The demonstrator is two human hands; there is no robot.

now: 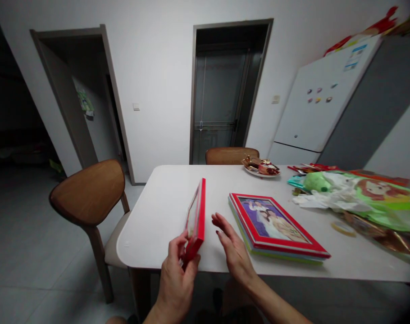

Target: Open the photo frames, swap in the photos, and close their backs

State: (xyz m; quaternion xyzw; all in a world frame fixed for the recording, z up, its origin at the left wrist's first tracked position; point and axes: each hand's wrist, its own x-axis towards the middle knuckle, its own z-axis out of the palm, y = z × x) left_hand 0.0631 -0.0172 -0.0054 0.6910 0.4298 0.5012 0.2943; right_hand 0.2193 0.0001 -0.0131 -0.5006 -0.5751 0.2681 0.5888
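My left hand (178,274) grips the near end of a red picture frame (200,216), which stands tilted on its edge above the white table. Its face points away to the left, so the picture in it hardly shows. Just right of that frame is my right hand (234,252), fingers stretched out and holding nothing. Beside the right hand lies a stack of frames; the top one is a red picture frame (275,220) with a photo of people on a purple ground. Edges in light blue and green show beneath it.
On the white table (151,225), a plate (261,172) of wrapped items stands at the back. Green plastic packaging (387,198), crumpled white tissue (336,195) and a tape roll (343,228) lie at the right. One wooden chair (90,193) is at the left, another chair (232,155) behind the table.
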